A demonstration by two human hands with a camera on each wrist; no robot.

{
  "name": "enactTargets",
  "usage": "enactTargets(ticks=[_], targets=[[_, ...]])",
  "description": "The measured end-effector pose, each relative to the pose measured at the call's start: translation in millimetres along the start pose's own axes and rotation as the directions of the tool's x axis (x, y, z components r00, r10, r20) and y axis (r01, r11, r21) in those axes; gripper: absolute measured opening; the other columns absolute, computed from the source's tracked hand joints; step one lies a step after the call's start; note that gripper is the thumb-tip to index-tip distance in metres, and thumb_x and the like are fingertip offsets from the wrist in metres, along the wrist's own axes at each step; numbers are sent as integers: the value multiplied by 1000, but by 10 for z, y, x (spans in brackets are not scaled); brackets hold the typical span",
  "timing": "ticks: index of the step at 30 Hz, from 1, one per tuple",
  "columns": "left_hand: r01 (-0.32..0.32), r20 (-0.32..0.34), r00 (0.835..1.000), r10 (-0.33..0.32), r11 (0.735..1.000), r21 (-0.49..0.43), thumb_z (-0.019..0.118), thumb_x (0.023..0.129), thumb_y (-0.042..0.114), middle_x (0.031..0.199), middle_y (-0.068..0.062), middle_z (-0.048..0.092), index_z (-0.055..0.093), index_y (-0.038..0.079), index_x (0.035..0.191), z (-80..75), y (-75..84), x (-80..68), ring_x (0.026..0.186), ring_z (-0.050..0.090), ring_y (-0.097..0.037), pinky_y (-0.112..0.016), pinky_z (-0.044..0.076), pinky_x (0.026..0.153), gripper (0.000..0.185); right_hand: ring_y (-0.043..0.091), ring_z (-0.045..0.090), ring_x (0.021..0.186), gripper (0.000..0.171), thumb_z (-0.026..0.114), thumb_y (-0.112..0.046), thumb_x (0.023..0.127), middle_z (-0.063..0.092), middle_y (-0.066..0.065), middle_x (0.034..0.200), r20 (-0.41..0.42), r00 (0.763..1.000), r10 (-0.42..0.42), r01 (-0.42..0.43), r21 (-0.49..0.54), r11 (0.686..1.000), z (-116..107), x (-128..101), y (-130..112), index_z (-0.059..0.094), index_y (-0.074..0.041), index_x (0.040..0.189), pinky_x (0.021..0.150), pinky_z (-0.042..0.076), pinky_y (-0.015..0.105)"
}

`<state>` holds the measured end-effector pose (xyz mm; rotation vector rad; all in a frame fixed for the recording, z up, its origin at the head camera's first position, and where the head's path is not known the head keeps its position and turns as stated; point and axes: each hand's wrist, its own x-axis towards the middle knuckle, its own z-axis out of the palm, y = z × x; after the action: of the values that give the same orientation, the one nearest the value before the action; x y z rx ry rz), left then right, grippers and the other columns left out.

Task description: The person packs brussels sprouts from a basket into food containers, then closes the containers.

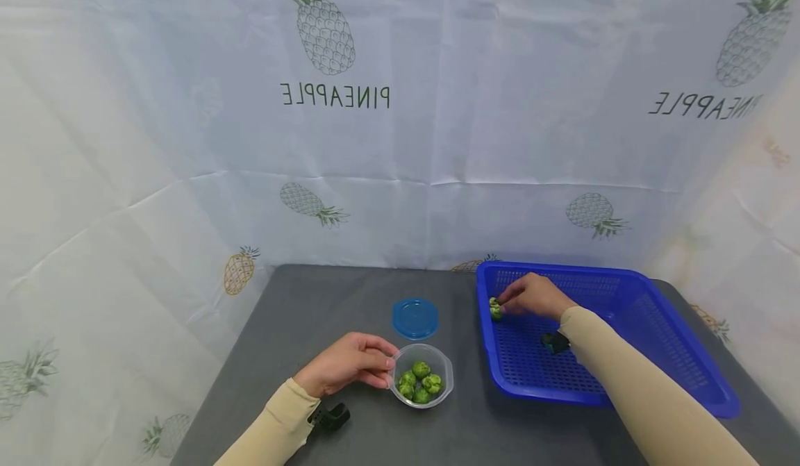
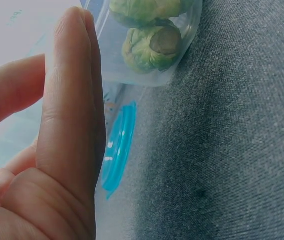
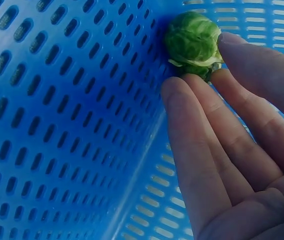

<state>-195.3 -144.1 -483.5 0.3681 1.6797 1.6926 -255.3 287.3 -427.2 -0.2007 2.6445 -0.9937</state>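
Against the left wall of the blue perforated basket (image 1: pixel 656 355), on the right half of the grey table (image 1: pixel 300 313), the right hand (image 1: pixel 534 296) pinches a single Brussels sprout (image 3: pixel 193 44) between the tips of its fingers (image 3: pixel 197 130) and thumb; the wrist view shows the sprout pressed close to the basket's slotted side, touched by the fingertips from below and from the right. Nearer and to the left, the left hand (image 1: pixel 346 363) grips the rim of a small clear plastic container (image 1: pixel 437 365), its fingers curled lightly round the left edge, and several more sprouts (image 1: pixel 420 381) lie heaped inside. Just beyond the container, apart from it, a blue lid (image 1: pixel 415 318) lies flat on the table. A pineapple-printed cloth (image 1: pixel 400 139) hangs behind everything. The sprout looks light, small and firm, a tight ball of leaves that should bear a moderate pinch without bruising, though its loose outer leaves could tear or slip off if they alone are caught. Its round, somewhat waxy surface would probably roll out of a shallow two-finger hold, so the surer way is likely to take it across its widest part with thumb opposite two fingers. The container seems thin-walled and light, apt to slide on the table, which may be why a steadying hold at the rim suits it.
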Motion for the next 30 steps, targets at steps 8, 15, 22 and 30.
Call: enactTargets(ticks=[8,15,22,30], targets=[[-3,-2,1000,2,1000,-11,70,104,11,99,-5,78,64,-10,140,-3,9,-6,88,78,-13,-31,70,83,42,25,79,98,27,82,-18,96,81,15,114,2,1000,19,-19,30,999,30,12,-30,81,-1,117,89,69,47],[3,7,1000,-3,1000,-13,70,104,10,98,-5,79,63,-10,141,-6,19,-9,88,78,-13,-30,70,82,43,22,79,92,26,87,-21,93,82,12,105,-39,999,31,-29,41,999,75,18,-60,82,-1,109,84,69,44],[0,6,1000,0,1000,-10,70,104,10,101,-8,79,62,-12,141,-3,22,-3,88,80,-14,-30,70,82,44,18,78,86,27,89,-24,90,83,8,97,-87,994,65,-64,11,998,129,41,-59,82,-3,105,83,68,42],[0,6,1000,0,1000,-6,71,103,11,100,-8,80,64,-10,139,-2,32,4,86,80,-14,-29,70,81,42,19,78,89,25,89,-22,90,82,9,100,-74,996,58,-57,9,998,97,22,-60,82,-4,105,82,68,41]])
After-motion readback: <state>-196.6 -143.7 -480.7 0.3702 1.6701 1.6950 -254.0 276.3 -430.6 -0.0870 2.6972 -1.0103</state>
